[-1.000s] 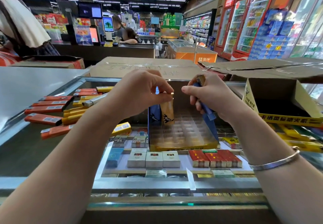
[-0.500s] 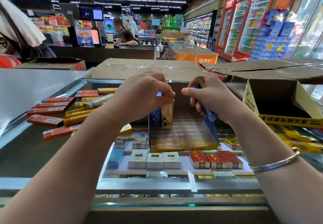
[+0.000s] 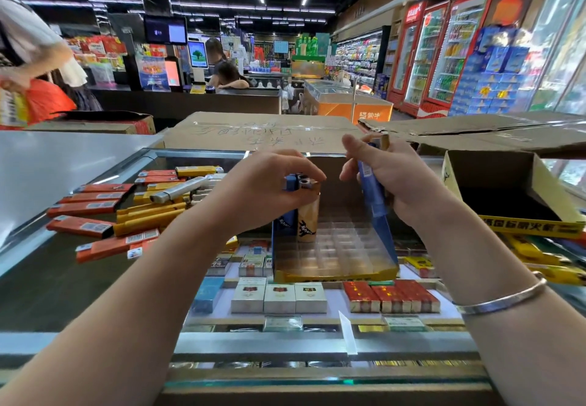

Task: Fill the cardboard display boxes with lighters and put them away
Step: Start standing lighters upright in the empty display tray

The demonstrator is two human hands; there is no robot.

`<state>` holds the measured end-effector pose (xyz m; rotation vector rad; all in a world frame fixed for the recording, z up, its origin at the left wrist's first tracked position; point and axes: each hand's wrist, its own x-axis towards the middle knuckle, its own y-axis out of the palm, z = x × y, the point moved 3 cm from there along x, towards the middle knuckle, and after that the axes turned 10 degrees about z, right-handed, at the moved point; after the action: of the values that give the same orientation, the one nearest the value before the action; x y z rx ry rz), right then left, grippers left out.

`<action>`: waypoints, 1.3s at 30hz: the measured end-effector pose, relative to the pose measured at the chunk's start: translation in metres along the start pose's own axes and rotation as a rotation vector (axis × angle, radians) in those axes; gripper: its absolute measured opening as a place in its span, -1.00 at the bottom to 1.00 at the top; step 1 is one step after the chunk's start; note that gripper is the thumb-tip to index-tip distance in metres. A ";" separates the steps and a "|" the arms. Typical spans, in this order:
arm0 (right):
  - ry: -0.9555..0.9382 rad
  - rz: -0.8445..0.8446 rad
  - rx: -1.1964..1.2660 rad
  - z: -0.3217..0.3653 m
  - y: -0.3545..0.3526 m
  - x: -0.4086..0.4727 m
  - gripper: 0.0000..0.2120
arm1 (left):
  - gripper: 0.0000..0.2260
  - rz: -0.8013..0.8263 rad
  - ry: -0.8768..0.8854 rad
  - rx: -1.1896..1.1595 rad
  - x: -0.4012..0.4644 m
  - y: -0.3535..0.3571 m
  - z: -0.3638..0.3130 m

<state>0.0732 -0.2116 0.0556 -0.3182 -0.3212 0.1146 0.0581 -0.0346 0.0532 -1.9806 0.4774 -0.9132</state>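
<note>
Many loose lighters (image 3: 126, 212) left, empty box (image 3: 513, 196) right

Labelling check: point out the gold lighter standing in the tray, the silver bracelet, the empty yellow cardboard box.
gold lighter (image 3: 307, 220): head view, body.
silver bracelet (image 3: 504, 301): head view, band.
empty yellow cardboard box (image 3: 532, 229): head view, front wall.

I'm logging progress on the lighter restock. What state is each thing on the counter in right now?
display box: open, nearly all slots empty
gold lighter: upright in the box's back left corner
blue lighter: upright beside the gold one
left hand: fingertips on the standing lighters' tops
right hand: grips several blue lighters, unplaced
loose lighters: lying flat on the counter
second box: open, inside dark
</note>
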 end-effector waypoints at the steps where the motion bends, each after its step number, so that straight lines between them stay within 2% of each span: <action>1: -0.007 0.009 0.032 0.001 -0.001 -0.001 -0.67 | -0.78 -0.002 0.007 0.000 0.001 0.002 -0.001; 3: 0.007 0.051 0.166 0.003 -0.001 -0.003 -0.73 | -0.76 -0.001 0.015 0.000 0.001 0.006 -0.003; 7: 0.031 0.028 0.426 0.003 -0.002 -0.004 -0.66 | -0.63 0.014 0.008 0.071 0.001 0.012 -0.006; 12: 0.026 -0.052 0.720 -0.002 0.003 -0.002 -0.56 | -0.61 -0.130 0.109 0.207 0.002 0.013 -0.023; 14: 0.038 -0.034 0.785 -0.005 0.006 -0.001 -0.52 | -0.60 -0.131 0.137 0.264 0.002 0.017 -0.028; 18: 0.092 0.029 0.829 -0.009 0.015 -0.002 -0.58 | -0.62 -0.120 0.169 0.280 0.002 0.020 -0.031; 22: 0.107 0.036 0.798 -0.007 0.017 -0.002 -0.58 | -0.68 -0.159 0.170 0.218 0.001 0.017 -0.032; 26: 0.119 0.004 0.690 -0.004 0.010 -0.003 -0.62 | -0.73 -0.323 0.104 -0.046 -0.001 0.005 -0.024; 29: 0.163 0.103 0.519 -0.003 0.014 -0.005 -0.66 | -0.77 -0.430 0.014 -0.298 -0.002 -0.005 -0.017; 31: 0.191 0.151 0.435 -0.002 0.018 -0.005 -0.70 | -0.81 -0.469 -0.014 -0.376 -0.002 -0.009 -0.016; 36: 0.176 0.037 0.390 -0.002 0.009 -0.004 -0.71 | -0.80 -0.458 -0.025 -0.498 -0.005 -0.020 -0.012; 39: 0.156 0.024 0.414 -0.002 0.002 -0.004 -0.73 | -0.78 -0.383 -0.034 -0.613 -0.008 -0.030 -0.005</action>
<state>0.0703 -0.2106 0.0517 0.0797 -0.1333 0.1750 0.0485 -0.0163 0.0772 -2.7081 0.3927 -1.0457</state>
